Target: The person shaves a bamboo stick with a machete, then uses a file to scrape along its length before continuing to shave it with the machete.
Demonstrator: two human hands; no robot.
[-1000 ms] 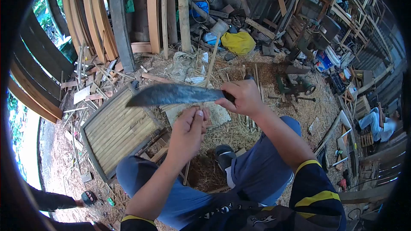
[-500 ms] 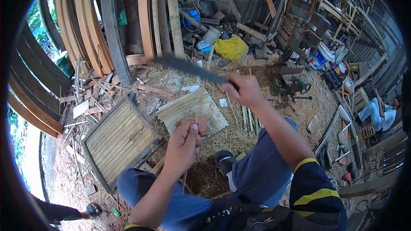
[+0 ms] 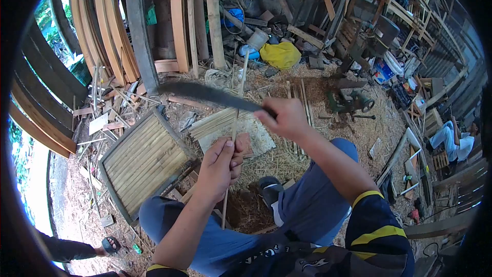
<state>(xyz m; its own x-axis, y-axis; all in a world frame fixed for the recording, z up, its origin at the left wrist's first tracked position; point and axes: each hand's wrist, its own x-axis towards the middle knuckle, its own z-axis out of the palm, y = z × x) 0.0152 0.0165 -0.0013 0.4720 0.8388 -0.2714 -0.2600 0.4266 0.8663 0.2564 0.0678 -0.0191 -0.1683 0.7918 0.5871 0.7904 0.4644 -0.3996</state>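
in a cluttered open-sided workshop, i sit with my knees apart over a floor of shavings, my left hand clenched around a thin bamboo strip that i hold nearly upright in front of me. the strip runs from below my fist, between my knees, up past my thumb and on toward the junk pile at the back. my right hand is closed tight on the handle of a long dark machete, its blade stretching out to the left and slightly upward, crossing the strip above my left fist; whether the edge touches the strip i cannot tell.

just behind my hands a bundle of split bamboo slats lies on a pale flat board. to the left of my left knee rests a framed panel of bamboo slats, tilted on the ground. curved wooden planks lean upright against the back wall, with a yellow bag among scrap beyond them. a green hand-cranked machine sits on the sawdust to the right. at the far right edge another person in a white shirt sits low, well apart from me, and a sandalled foot shows at the lower left.
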